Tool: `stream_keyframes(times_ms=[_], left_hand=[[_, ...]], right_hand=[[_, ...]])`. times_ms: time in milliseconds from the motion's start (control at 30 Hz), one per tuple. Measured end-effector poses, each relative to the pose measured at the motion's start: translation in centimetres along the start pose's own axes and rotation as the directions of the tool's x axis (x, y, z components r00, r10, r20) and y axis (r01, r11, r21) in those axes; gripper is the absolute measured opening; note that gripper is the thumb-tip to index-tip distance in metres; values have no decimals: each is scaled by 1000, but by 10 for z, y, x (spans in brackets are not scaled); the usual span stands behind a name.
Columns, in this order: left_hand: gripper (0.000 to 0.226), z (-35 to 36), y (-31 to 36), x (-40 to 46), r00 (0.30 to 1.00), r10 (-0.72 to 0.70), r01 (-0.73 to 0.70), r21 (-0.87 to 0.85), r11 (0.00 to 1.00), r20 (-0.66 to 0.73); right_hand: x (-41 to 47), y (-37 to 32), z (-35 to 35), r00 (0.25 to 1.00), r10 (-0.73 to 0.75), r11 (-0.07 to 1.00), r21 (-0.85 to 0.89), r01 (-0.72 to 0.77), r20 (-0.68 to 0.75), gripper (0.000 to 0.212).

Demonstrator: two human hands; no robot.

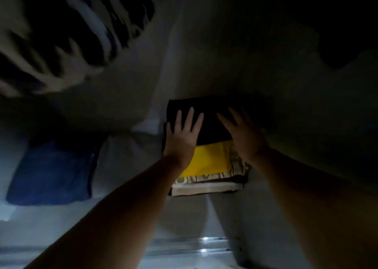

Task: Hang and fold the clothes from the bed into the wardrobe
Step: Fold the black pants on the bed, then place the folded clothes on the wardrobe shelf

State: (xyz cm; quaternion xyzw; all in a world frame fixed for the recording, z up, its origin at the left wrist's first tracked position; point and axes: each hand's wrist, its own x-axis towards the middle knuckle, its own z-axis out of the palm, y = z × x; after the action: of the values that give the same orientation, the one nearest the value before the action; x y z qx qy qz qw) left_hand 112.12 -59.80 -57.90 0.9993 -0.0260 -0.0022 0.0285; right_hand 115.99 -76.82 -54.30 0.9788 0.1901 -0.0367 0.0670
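Inside the dim wardrobe a stack of folded clothes sits on a pale shelf (223, 211). A black folded garment (210, 123) lies on top, over a yellow one (208, 158), a brown patterned one (235, 166) and a beige one (204, 189). My left hand (182, 136) lies flat on the black garment's left side with its fingers spread. Pressing on the garment's right side, my right hand (243, 134) also has straight fingers.
A folded blue garment (53, 172) lies on the shelf to the left. Dark and striped clothes (81, 27) hang blurred at the upper left. A dark shape (343, 44) fills the upper right. The wardrobe wall (306, 125) stands close on the right.
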Motion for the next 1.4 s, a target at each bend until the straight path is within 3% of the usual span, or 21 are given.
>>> stream_keyframes(times_ms=[100,200,300,367,500,700,833,1033,1233,1400], left_hand=[[79,79,25,-5,996,37,-37,7,999,87],[87,135,31,-5,995,14,-10,-47,999,95],[89,138,24,5,986,22,-16,-35,999,166],[95,124,21,12,960,28,-19,-36,999,277],[103,84,11,12,873,64,-53,-37,998,483],[80,-4,2,-34,944,83,-43,-128,991,320],[73,-61,2,-96,883,7,97,-197,976,469],[59,-182,20,-172,786,-16,107,-110,988,618],[16,-276,62,-238,704,147,51,-256,965,695],[34,-326,143,-254,657,274,-118,-263,958,703]], right_hand=[[-21,5,77,989,43,998,-46,-37,140,85],[-20,-2,134,988,61,997,34,-67,141,113],[-10,-3,149,994,87,994,66,-91,63,109],[-6,-1,144,969,114,989,72,-132,219,100],[-9,4,106,918,74,982,130,-134,389,93],[-66,-17,35,913,85,960,212,-182,398,85],[-124,-48,-22,844,49,910,324,-258,535,82],[-210,-70,-137,750,-39,873,387,-296,661,81],[-313,-54,-228,766,96,776,434,-457,635,67],[-405,16,-256,716,262,688,395,-609,647,63]])
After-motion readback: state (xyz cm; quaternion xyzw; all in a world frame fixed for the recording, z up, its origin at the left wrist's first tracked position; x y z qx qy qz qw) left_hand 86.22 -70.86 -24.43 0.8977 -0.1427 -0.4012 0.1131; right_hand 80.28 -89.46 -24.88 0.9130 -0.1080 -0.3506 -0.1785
